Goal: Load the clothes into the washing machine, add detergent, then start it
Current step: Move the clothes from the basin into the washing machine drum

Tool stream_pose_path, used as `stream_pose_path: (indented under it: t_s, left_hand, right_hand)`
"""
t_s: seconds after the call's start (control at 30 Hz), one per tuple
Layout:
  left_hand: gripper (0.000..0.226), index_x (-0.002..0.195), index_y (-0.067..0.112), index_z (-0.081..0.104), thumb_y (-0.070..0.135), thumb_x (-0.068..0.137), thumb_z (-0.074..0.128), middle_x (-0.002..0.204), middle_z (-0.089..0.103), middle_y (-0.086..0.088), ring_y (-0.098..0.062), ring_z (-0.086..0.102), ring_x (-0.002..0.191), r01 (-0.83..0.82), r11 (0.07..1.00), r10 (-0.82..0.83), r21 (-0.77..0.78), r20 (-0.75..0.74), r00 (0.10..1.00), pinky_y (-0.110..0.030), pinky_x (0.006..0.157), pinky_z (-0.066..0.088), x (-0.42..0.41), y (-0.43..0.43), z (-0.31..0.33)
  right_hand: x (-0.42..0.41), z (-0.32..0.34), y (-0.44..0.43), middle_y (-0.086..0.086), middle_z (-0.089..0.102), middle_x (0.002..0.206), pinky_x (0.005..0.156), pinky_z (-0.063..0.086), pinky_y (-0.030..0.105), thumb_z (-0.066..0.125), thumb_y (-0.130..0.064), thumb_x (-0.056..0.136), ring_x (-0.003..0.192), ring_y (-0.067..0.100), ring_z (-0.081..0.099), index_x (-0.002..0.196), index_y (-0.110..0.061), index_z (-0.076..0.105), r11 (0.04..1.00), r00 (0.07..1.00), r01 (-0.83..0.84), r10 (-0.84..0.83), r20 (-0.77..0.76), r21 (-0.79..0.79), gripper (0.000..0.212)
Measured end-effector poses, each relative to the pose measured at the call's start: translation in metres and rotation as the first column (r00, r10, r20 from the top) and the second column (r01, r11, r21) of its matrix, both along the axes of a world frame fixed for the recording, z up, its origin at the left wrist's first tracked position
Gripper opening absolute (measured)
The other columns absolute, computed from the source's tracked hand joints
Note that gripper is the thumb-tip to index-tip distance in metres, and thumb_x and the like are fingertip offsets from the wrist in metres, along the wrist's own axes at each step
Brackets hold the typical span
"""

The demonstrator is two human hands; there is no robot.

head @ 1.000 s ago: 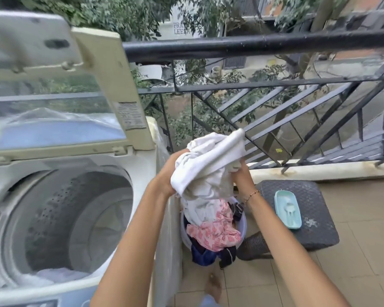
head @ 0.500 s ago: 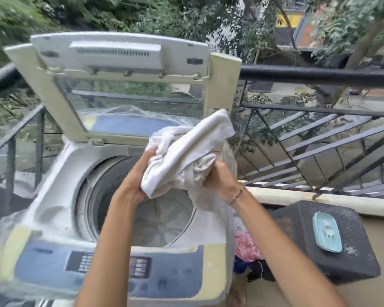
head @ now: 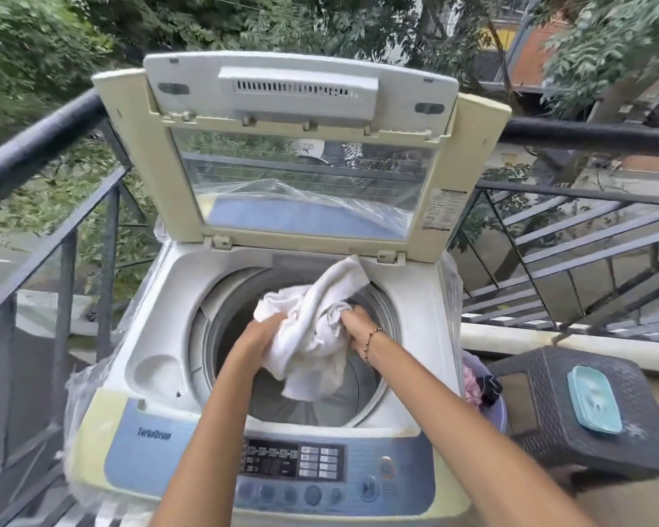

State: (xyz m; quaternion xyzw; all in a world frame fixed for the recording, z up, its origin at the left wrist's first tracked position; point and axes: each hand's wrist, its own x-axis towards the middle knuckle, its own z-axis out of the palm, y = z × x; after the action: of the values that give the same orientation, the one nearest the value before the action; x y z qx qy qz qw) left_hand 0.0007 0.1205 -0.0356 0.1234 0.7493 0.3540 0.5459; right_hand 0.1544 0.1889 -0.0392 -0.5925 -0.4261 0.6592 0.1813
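Cloth (head: pixel 312 317), white and bundled, hangs over the open drum (head: pixel 320 407) of the washing machine (head: pixel 160 310), its lower folds dipping below the rim. The left hand (head: pixel 261 334) grips the bundle's left side, fingers curled into the fabric. The right hand (head: pixel 356 323), with a beaded bracelet (head: pixel 371 336) at its wrist, clutches the right side. The lid (head: pixel 301 89) stands raised at the machine's back edge. Just beside the machine's right side are a basket (head: pixel 500 410) of clothes and a dark woven stool (head: pixel 571 424) bearing a teal dish (head: pixel 594 399).

Hands (head: pixel 261 336) (head: pixel 352 323) have carried the white cloth (head: pixel 312 325) from basket (head: pixel 502 405) to over the drum (head: pixel 312 416).
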Motion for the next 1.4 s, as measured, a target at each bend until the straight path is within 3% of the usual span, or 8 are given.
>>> stream_pose_path:
  t_s: [0.13,0.27,0.4,0.57,0.83,1.07,1.2,1.4]
  left_hand:
    - [0.048,0.133,0.003,0.046,0.031,0.093,0.048,0.132,0.051,-0.018,-0.034,0.052,0.118,0.148,0.985,-0.166,-0.091,-0.249,0.954,-0.040,0.098,0.045,0.000,-0.002,-0.024]
    - [0.026,0.097,0.013,0.059,0.032,0.089,0.044,0.094,0.060,-0.008,-0.027,0.059,0.086,0.173,0.985,-0.164,0.009,-0.282,0.945,-0.035,0.074,0.045,0.028,0.007,-0.024]
    - [0.027,0.115,0.017,0.051,0.031,0.092,0.044,0.109,0.067,-0.005,-0.026,0.066,0.095,0.153,0.984,-0.119,0.086,-0.315,0.942,-0.039,0.089,0.050,0.066,0.013,-0.018]
    - [0.034,0.124,0.018,0.044,0.029,0.093,0.042,0.077,0.067,0.009,-0.025,0.067,0.082,0.175,0.921,-0.023,0.348,-0.401,0.916,-0.040,0.080,0.049,0.127,0.025,0.012]
    - [0.014,0.104,0.026,0.046,0.035,0.097,0.038,0.086,0.069,-0.003,-0.025,0.065,0.081,0.112,0.823,0.054,0.556,-0.273,0.961,-0.036,0.074,0.046,0.257,0.052,0.057]
    - [0.019,0.105,0.020,0.048,0.035,0.099,0.039,0.096,0.064,-0.002,-0.022,0.064,0.091,0.134,0.887,-0.064,0.441,-0.170,0.983,-0.048,0.086,0.052,0.384,0.067,0.007]
    - [0.018,0.106,0.016,0.050,0.030,0.099,0.041,0.106,0.063,-0.011,-0.029,0.060,0.098,0.113,0.962,-0.065,0.248,-0.195,0.979,-0.048,0.092,0.048,0.428,0.087,-0.064]
    - [0.026,0.116,0.007,0.048,0.023,0.096,0.042,0.110,0.063,-0.022,-0.038,0.060,0.101,0.076,0.997,-0.074,0.001,-0.209,0.975,-0.050,0.093,0.048,0.445,0.106,-0.187]
  right_hand:
    - [0.011,-0.013,-0.003,0.006,0.042,0.070,0.059,0.040,0.026,0.041,-0.001,0.084,0.058,0.016,0.042,0.085,-0.009,0.050,0.997,0.994,0.014,-0.007,0.106,-0.069,0.012]
    - [0.019,-0.004,-0.006,0.001,0.047,0.079,0.082,0.047,0.032,0.049,-0.011,0.088,0.072,0.014,0.045,0.091,-0.019,0.051,0.998,0.991,0.046,-0.039,0.128,-0.052,0.009]
    - [0.038,0.004,-0.004,0.001,0.056,0.095,0.095,0.049,0.036,0.047,-0.015,0.092,0.088,0.014,0.054,0.106,-0.015,0.061,0.999,0.996,0.006,-0.009,0.090,0.042,0.020]
    - [0.073,0.027,0.007,0.002,0.063,0.095,0.073,0.055,0.029,0.049,-0.014,0.092,0.074,0.014,0.059,0.092,-0.016,0.062,0.953,0.990,0.097,-0.121,0.066,0.287,0.014]
    - [0.184,0.044,0.040,-0.001,0.063,0.082,0.057,0.048,0.023,0.046,-0.007,0.092,0.062,0.011,0.059,0.081,-0.018,0.060,0.877,0.969,0.220,-0.247,0.008,0.428,0.021]
    - [0.298,-0.014,0.065,0.011,0.064,0.086,0.069,0.054,0.038,0.050,-0.007,0.090,0.071,0.025,0.061,0.077,-0.015,0.062,0.924,0.949,0.278,-0.306,0.074,0.262,0.019]
    - [0.353,-0.078,0.085,0.008,0.059,0.073,0.048,0.046,0.022,0.049,-0.005,0.092,0.052,0.012,0.054,0.084,-0.007,0.062,0.947,0.944,0.265,-0.293,0.149,0.183,0.015]
    - [0.403,-0.200,0.095,0.015,0.058,0.074,0.073,0.048,0.046,0.051,-0.008,0.088,0.072,0.026,0.053,0.069,-0.007,0.061,0.966,0.925,0.254,-0.258,0.280,0.052,0.022]
